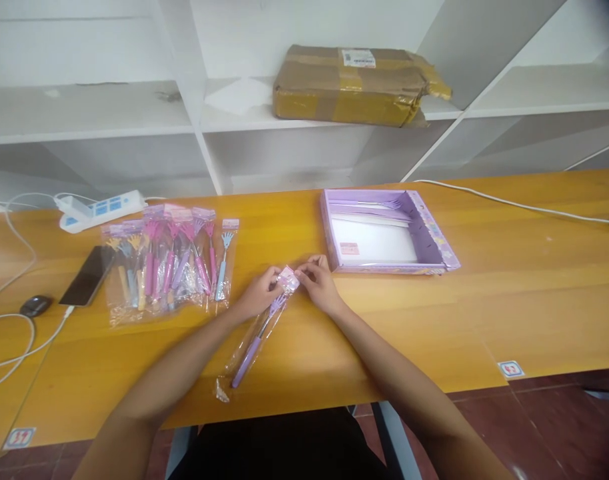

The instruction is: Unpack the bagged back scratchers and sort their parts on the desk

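Observation:
A purple back scratcher (249,357) with a small hand-shaped end lies slantwise in a clear plastic bag (239,348) near the table's front edge. At the bag's top is a pinkish header card (288,279). My left hand (262,292) pinches the left side of this card. From the other side, my right hand (318,283) has its fingers closed at the card's right corner. To the left lies a pile of bagged back scratchers (169,263) in pink, blue and tan. Behind my right hand stands an open purple display box (379,267), with another purple scratcher (364,203) inside.
On the left are a white power strip (104,210), a phone (87,275) on a charging cable and a black mouse (35,305). A taped cardboard box (354,87) sits on the shelf behind. A white cable (514,200) crosses the back right.

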Available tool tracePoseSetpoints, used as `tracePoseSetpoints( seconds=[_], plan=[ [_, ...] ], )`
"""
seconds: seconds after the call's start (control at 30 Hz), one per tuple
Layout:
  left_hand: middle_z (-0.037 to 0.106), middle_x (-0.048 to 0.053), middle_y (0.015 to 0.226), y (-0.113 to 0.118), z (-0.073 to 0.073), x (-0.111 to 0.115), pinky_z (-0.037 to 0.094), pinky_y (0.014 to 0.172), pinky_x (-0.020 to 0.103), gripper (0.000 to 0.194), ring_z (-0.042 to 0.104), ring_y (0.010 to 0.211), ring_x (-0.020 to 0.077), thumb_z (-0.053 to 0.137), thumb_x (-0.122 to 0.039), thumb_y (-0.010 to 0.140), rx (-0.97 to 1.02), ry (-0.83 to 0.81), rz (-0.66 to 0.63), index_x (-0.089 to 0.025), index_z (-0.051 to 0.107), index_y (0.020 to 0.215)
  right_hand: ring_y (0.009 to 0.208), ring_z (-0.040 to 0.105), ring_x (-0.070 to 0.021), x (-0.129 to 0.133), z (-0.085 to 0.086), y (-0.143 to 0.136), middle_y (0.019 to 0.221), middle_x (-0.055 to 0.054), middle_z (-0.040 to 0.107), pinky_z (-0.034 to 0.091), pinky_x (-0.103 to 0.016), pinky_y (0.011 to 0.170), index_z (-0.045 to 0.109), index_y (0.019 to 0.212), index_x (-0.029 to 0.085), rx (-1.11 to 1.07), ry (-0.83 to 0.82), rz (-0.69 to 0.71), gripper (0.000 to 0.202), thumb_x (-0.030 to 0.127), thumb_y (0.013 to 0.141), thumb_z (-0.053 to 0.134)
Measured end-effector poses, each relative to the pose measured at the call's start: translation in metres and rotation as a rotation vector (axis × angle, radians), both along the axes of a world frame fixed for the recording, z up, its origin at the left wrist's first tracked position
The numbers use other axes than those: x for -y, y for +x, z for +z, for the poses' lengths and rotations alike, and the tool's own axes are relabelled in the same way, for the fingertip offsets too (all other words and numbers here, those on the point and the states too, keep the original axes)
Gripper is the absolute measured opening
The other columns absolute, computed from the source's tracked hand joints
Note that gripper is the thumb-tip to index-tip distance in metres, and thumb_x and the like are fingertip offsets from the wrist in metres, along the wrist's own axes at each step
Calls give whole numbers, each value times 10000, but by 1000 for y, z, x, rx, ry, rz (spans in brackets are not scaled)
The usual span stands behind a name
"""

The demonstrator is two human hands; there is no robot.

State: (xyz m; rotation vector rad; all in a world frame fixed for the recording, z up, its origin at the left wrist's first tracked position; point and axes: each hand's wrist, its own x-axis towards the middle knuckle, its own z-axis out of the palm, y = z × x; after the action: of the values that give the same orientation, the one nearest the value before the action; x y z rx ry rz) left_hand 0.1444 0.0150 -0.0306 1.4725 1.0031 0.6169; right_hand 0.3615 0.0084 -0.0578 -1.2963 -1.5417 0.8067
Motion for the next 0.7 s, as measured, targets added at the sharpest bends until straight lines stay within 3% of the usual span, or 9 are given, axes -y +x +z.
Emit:
tracePoseSetpoints(
  seconds=[0.27,0.53,0.7],
  plan=[
    [769,2,891,6,8,4,544,515,242,172,758,595,169,616,-290,981,-10,-61,24,-223,555,1127,1003,546,-273,1,2,-2,1016,-79,477,553,-426,814,751,902,231,-7,-13,-13,311,506,1018,664],
    [737,-11,822,4,6,9,547,483,237,238,743,566,169,650,-437,995,25,-57,60,-222,558,1036,901,554,-230,1,19,14,961,-51,520,539,-396,797,717,920,227,49,1,183,306,502,1039,656],
    [731,-21,804,3,2,9,525,529,237,244,708,576,148,603,-456,1023,-22,31,-8,-220,589,1082,854,569,-209,2,26,20,941,-38,527,520,-362,733,740,905,233,15,-2,245,352,575,987,725]
  ],
)
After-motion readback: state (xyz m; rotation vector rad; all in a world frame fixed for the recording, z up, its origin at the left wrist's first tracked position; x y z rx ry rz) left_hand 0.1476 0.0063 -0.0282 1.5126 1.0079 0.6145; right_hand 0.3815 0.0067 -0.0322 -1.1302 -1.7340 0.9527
